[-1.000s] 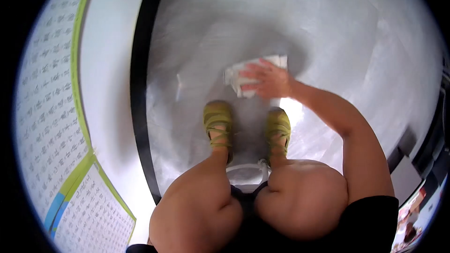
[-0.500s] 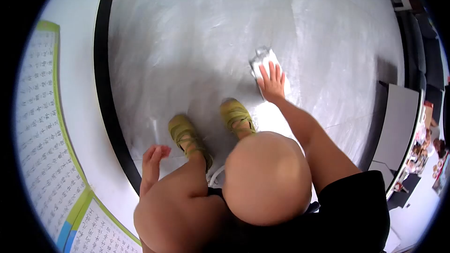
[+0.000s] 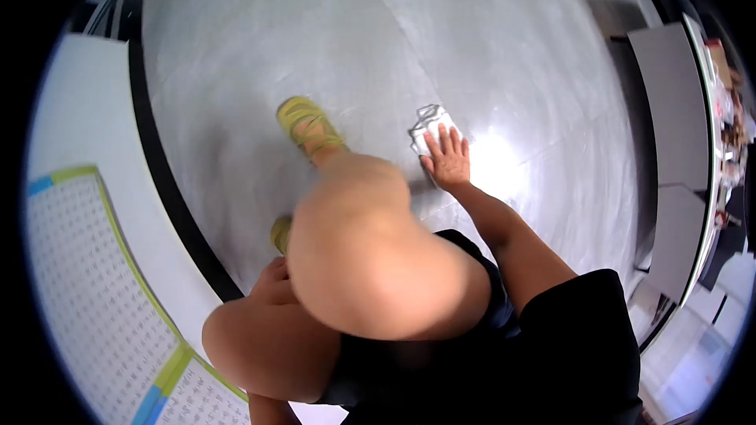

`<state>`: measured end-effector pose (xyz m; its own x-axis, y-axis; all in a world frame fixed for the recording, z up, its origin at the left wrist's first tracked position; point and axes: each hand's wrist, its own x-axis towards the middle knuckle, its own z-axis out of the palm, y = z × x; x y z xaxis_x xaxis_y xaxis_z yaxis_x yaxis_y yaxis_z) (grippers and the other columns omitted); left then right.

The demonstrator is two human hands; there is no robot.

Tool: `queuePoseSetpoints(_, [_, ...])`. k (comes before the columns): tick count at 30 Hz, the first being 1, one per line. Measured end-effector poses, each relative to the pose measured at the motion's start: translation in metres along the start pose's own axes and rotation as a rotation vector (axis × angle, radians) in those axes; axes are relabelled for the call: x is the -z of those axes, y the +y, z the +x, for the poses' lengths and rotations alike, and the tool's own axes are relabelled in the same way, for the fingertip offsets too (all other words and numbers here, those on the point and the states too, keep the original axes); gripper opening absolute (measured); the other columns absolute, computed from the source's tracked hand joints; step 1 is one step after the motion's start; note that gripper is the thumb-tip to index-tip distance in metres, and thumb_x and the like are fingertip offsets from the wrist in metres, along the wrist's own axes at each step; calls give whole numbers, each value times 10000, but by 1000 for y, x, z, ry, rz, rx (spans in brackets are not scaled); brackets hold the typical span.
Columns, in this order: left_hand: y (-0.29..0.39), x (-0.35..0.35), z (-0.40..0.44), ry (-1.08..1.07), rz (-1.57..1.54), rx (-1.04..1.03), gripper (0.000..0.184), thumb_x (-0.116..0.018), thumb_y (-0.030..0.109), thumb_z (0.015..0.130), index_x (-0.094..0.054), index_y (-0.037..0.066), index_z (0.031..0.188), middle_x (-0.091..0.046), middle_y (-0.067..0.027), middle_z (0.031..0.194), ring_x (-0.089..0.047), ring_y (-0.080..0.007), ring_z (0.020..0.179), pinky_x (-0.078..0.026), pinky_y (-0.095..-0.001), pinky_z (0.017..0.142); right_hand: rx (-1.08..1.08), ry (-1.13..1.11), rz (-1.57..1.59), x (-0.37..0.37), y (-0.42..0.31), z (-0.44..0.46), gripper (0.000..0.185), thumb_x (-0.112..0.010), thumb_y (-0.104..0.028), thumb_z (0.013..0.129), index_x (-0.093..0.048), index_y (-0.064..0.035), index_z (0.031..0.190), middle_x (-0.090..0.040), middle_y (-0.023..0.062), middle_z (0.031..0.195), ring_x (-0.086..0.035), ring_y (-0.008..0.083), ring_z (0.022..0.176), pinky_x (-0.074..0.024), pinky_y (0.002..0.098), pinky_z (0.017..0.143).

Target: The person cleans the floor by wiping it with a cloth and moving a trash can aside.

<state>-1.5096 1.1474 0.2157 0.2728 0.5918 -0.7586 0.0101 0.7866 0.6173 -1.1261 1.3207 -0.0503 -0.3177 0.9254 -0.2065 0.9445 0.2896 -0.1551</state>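
A crumpled white cloth (image 3: 430, 120) with grey edges lies on the grey floor. My right hand (image 3: 449, 164) presses flat on its near part, palm down and fingers spread. Close by my bent knees, at the lower left, is my left hand (image 3: 273, 283). The legs hide much of it, so its fingers do not show clearly. One foot in a yellow-green shoe (image 3: 307, 122) stands forward, to the left of the cloth; the other shoe (image 3: 280, 234) is mostly hidden behind a knee.
A white wall with a black baseboard (image 3: 169, 177) runs along the left. A green-edged chart of printed characters (image 3: 102, 267) hangs on it. To the right stands a low grey-white cabinet (image 3: 673, 110) with assorted items on top. Bright light reflects off the floor tiles (image 3: 496, 161).
My body has moved forward, one foot stepping ahead. My right hand stays flat on the cloth, and both have moved along the floor. My left hand has come in against the legs.
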Motion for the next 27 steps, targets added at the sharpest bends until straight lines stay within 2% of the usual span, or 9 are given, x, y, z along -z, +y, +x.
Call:
queuePoseSetpoints(3, [21, 17, 27, 159, 16, 3, 212, -555, 206, 938, -639, 20, 881, -649, -61, 876, -590, -147, 845, -453, -293, 807, 41, 100, 67, -3, 4, 0, 626, -557, -455, 898, -355, -261, 1457, -227, 114, 1551, -219, 354, 1417, -177, 583, 1123])
queuePoseSetpoints(6, [37, 41, 47, 254, 13, -2, 206, -555, 197, 934, -636, 21, 864, -649, -57, 856, -589, -145, 833, -451, -288, 796, -56, 112, 100, -12, -3, -1, 625, -524, -475, 901, -354, -253, 1460, -230, 113, 1555, -221, 355, 1422, -162, 592, 1128])
queuePoseSetpoints(10, [46, 71, 60, 294, 6, -9, 200, -555, 184, 930, -633, 23, 841, -649, -52, 831, -588, -143, 816, -449, -281, 782, -405, 89, 74, -27, -5, -26, 652, -484, -472, 923, -295, -208, 1489, -171, 148, 1572, -148, 384, 1442, -122, 597, 1134])
queuePoseSetpoints(12, [46, 84, 68, 289, -2, 7, 198, -555, 177, 928, -632, 25, 829, -649, -49, 818, -587, -142, 807, -448, -278, 775, -615, 156, 84, -38, 3, -35, 661, -470, -468, 935, -265, -198, 1502, -161, 152, 1574, -135, 383, 1445, -116, 598, 1133])
queuePoseSetpoints(18, [27, 130, 86, 201, -83, 80, 233, -552, 181, 932, -634, 25, 780, -646, -39, 787, -582, -134, 783, -447, -268, 758, -1228, 270, 184, -33, -11, 45, 579, -328, -428, 1004, -228, -169, 1512, -116, 168, 1582, -103, 407, 1447, -143, 599, 1123])
queuePoseSetpoints(21, [40, 137, 101, 112, 30, 65, 250, -548, 199, 942, -654, 23, 799, -649, -40, 800, -586, -133, 794, -449, -268, 774, -1191, 291, 195, -26, -27, 108, 564, -299, -427, 1008, -229, -189, 1514, -95, 151, 1591, -99, 405, 1449, -136, 594, 1127])
queuePoseSetpoints(23, [40, 148, 107, 31, 87, 59, 253, -551, 210, 948, -672, 16, 840, -657, -43, 822, -593, -133, 822, -453, -271, 799, -1005, 317, 137, -30, -48, 155, 548, -303, -421, 1009, -248, -206, 1510, -132, 146, 1587, -114, 407, 1445, -146, 600, 1122])
queuePoseSetpoints(26, [45, 154, 105, 55, -25, 97, 257, -549, 212, 950, -669, 11, 844, -661, -46, 837, -593, -133, 843, -453, -270, 818, -714, 339, 120, -23, -99, 239, 524, -332, -386, 1002, -262, -253, 1504, -199, 119, 1574, -155, 396, 1436, -141, 616, 1115])
queuePoseSetpoints(27, [47, 159, 105, 23, -7, 49, 241, -551, 206, 952, -660, 14, 855, -662, -53, 866, -597, -139, 872, -452, -275, 843, -615, 373, 131, -23, -116, 267, 515, -337, -380, 1001, -280, -259, 1498, -216, 114, 1570, -156, 398, 1435, -136, 614, 1118])
